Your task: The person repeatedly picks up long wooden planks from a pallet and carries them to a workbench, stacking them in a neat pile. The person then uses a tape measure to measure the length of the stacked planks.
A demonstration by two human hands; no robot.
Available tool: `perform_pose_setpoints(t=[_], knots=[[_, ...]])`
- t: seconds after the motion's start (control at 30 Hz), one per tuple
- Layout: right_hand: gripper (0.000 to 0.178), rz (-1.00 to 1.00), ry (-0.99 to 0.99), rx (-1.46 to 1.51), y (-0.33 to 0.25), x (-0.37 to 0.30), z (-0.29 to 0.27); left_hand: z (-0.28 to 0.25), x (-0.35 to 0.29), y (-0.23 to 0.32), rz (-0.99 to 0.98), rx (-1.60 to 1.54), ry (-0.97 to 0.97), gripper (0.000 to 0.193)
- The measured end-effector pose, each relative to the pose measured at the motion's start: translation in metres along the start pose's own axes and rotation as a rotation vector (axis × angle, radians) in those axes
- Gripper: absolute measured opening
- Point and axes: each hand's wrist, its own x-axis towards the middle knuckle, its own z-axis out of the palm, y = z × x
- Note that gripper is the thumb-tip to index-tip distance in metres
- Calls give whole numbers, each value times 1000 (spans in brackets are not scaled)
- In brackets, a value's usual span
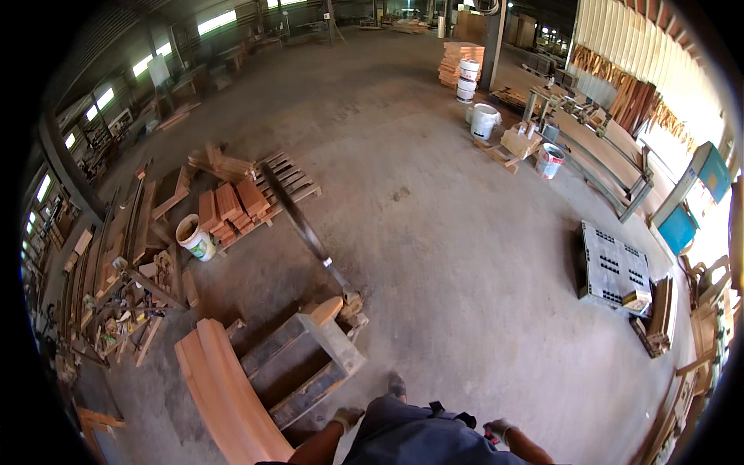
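My left hand, in a pale work glove, hangs beside my left thigh. Its fingers are too dark and small to read, and I see nothing held in it. Nearest to it are a metal frame on the floor and long, curved reddish wood pieces. On my other side, my right hand, also gloved, is closed around a small red-and-black object whose kind I cannot make out. Dark blue clothing covers my body between both hands, and one shoe shows in front.
Ahead on the left, reddish boards lie on a wooden pallet by a white bucket. A dark upright post or bar rises from the metal frame. To the right are a grey plastic pallet and more buckets.
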Motion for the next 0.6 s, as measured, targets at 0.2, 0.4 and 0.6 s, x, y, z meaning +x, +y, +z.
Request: perform_pose_setpoints(t=[0.2, 0.4, 0.6], knots=[[28, 126, -2, 571, -16, 27, -64, -176, 112, 33, -15, -385, 481, 40], [35, 640, -40, 920, -30, 95, -241, -265, 212, 93, -57, -946, 392, 42], [36, 376, -36, 822, -13, 240, -444, -348, 266, 150, -106, -1043, 462, 38]])
